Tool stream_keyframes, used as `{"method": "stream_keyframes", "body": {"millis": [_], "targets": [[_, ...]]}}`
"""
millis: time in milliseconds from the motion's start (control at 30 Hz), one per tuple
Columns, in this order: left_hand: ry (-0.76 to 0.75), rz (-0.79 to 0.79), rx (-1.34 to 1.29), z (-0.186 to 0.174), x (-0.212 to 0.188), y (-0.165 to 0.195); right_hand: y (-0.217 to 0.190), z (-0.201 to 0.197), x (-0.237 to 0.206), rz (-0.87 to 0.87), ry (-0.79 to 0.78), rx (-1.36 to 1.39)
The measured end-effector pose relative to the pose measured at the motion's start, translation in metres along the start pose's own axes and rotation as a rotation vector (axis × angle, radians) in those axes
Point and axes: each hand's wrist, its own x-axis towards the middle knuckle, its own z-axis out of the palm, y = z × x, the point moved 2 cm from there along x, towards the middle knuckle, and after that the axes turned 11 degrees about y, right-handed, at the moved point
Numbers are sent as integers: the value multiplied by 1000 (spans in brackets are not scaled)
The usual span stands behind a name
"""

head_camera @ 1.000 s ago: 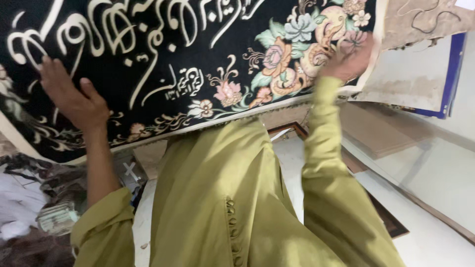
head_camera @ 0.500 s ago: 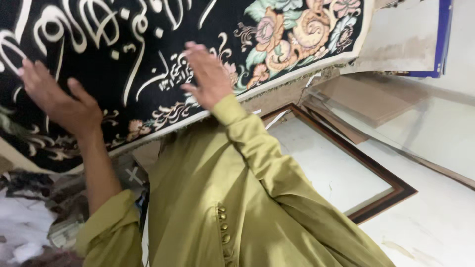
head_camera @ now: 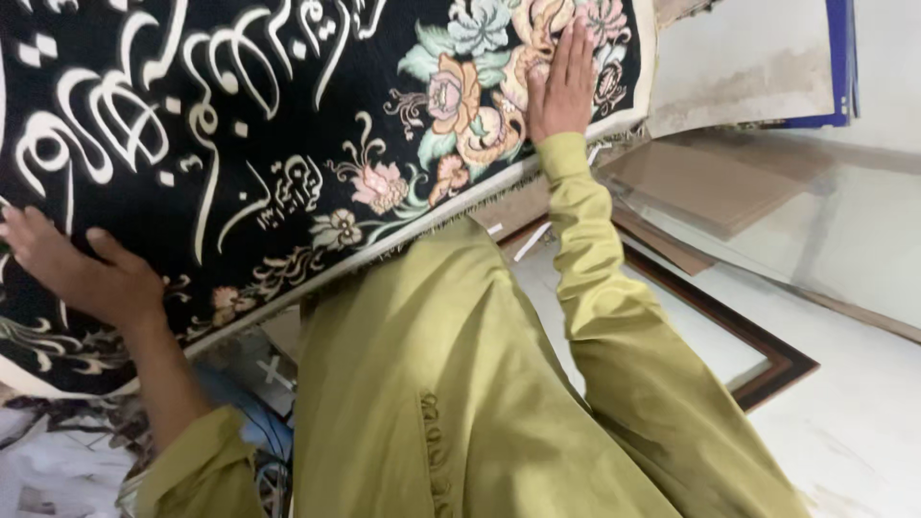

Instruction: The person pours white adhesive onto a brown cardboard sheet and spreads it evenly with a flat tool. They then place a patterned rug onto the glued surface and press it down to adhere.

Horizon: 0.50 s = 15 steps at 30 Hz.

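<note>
A large black woven cloth [head_camera: 240, 115] with cream script and a pastel flower border fills the upper left of the head view. My left hand [head_camera: 82, 273] lies flat on its lower left part, fingers spread. My right hand [head_camera: 563, 84] presses flat on the flowers at the cloth's right end, fingers together and pointing up. Neither hand grips anything. Olive-green sleeves and shirt [head_camera: 460, 384] cover my arms and body below the cloth.
A dark wooden picture frame [head_camera: 767, 360] lies on the white surface at right. Brown boards [head_camera: 715, 177] and a sheet of glass [head_camera: 815, 240] lie beyond it. A pale board with a blue edge [head_camera: 758, 67] stands at top right. Crumpled paper [head_camera: 48, 465] sits at bottom left.
My right hand went from the cloth's right end to its middle, then back out right onto the flowers. My left hand stayed pressed on the left part.
</note>
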Motion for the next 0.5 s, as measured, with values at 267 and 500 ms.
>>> {"method": "stream_keyframes", "body": {"millis": [267,500], "targets": [[-1,-84,-51,-4,1,4,-268,-15,-75,-251,-526,602],[-52,-30,-43,-5,-7,-3,-121,11,-40,-39,-385,199]]}}
